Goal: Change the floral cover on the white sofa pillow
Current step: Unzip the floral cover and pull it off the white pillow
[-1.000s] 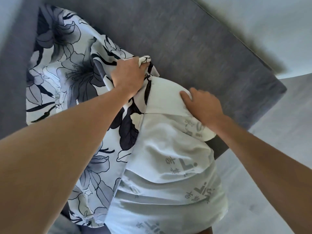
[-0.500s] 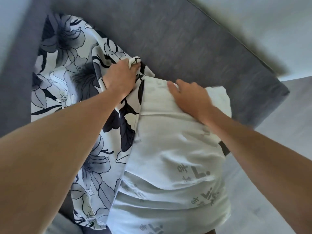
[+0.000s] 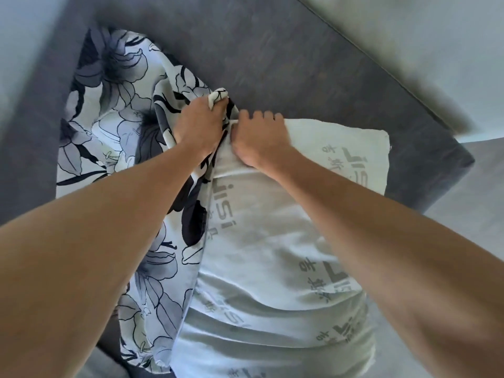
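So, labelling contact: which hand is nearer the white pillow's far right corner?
Right hand, gripping the printed white pillow; corner beyond. Left hand grips floral cover.

Home, living rm most likely. Evidence: dark grey fabric sofa filling most of view, pale plain wall behind it, light smooth floor at right. Soft furnishings only, w/ floral cover and pillow on sofa.
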